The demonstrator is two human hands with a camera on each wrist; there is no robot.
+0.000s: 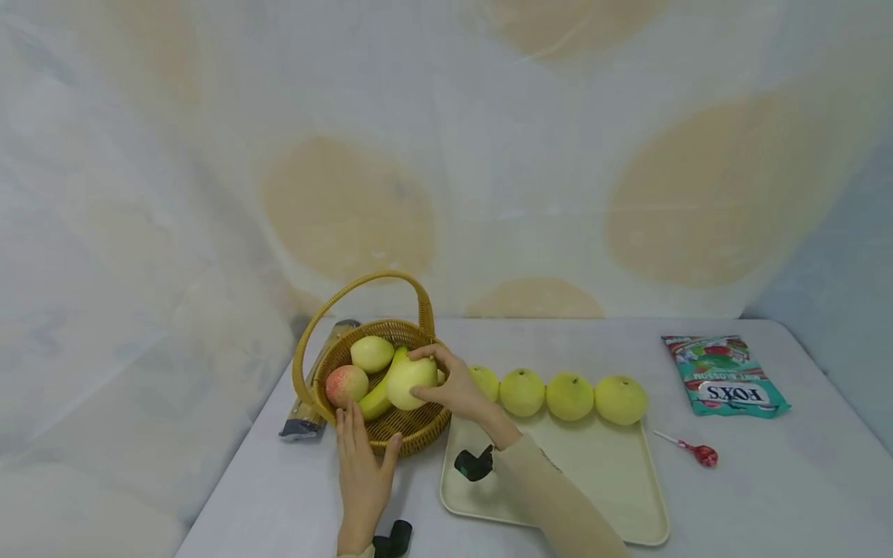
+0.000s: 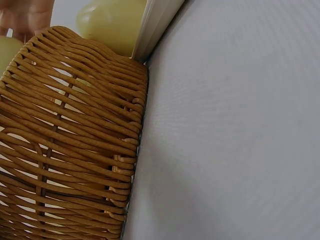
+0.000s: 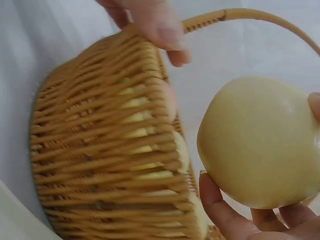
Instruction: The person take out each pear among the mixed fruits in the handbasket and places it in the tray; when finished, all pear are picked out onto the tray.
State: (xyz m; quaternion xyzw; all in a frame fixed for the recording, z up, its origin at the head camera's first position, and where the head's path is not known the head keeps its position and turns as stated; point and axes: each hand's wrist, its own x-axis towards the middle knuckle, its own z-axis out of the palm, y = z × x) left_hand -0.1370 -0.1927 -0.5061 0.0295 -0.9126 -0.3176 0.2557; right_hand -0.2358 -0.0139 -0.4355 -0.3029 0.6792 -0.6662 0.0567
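My right hand [image 1: 456, 387] grips a round pale yellow pear [image 1: 410, 383] from the right, fingers and thumb around its sides, over the wicker basket [image 1: 418, 439]. Inside the basket lie a peach [image 1: 346, 385], a banana [image 1: 377, 401] and a yellow-green fruit [image 1: 372, 353]. At the basket's near left rim rests my left hand [image 1: 364, 473], its fingers extended and the thumb spread against the side. In the right wrist view the held pear [image 3: 262, 142] appears beside the basket's rim, and fingers [image 3: 167, 32] of my left hand reach over that rim.
Several yellow pears [image 1: 570, 396] stand in a row along the far edge of a cream tray [image 1: 593, 488]. To the right lie a lollipop [image 1: 703, 455] and a teal FOX'S candy bag [image 1: 729, 380]. A long brown package [image 1: 302, 425] is partly hidden behind the basket, whose handle [image 1: 349, 288] arches upward.
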